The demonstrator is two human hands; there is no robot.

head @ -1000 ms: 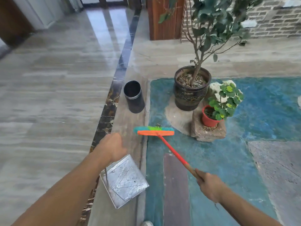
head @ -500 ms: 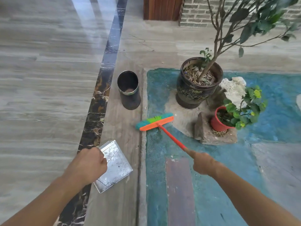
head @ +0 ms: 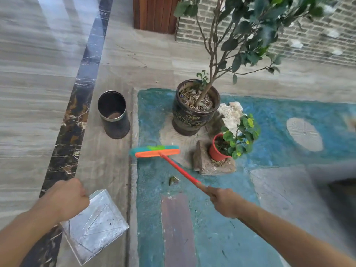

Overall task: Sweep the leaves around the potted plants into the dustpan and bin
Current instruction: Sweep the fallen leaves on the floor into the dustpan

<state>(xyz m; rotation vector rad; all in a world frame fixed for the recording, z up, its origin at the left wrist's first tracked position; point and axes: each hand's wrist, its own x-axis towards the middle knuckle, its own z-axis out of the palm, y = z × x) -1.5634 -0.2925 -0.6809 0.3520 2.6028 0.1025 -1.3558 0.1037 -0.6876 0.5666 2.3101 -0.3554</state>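
Note:
My right hand (head: 224, 202) grips the red handle of an orange broom (head: 157, 152) with green and teal bristles. Its head rests at the left edge of the blue painted floor (head: 273, 120), in front of the big dark pot (head: 194, 112). A single leaf (head: 173, 180) lies on the blue floor just left of the handle. My left hand (head: 66, 200) is closed on the handle of a metal dustpan (head: 96, 226), held low over the grey floor. A dark round bin (head: 113, 114) stands open to the left of the pot.
A small red pot (head: 218, 150) with a green plant sits on a brown stone (head: 212, 164), beside a white rock (head: 230, 114). The tree's branches (head: 246, 35) overhang the pots. A brick wall (head: 308, 35) and wooden panel (head: 156, 14) close the back. A dark marble strip (head: 75, 112) crosses the floor at left.
The broom head has swung flat and shifted slightly right, uncovering a leaf beside the handle. The dustpan has dropped lower and nearer to me. The view has moved closer to the pots.

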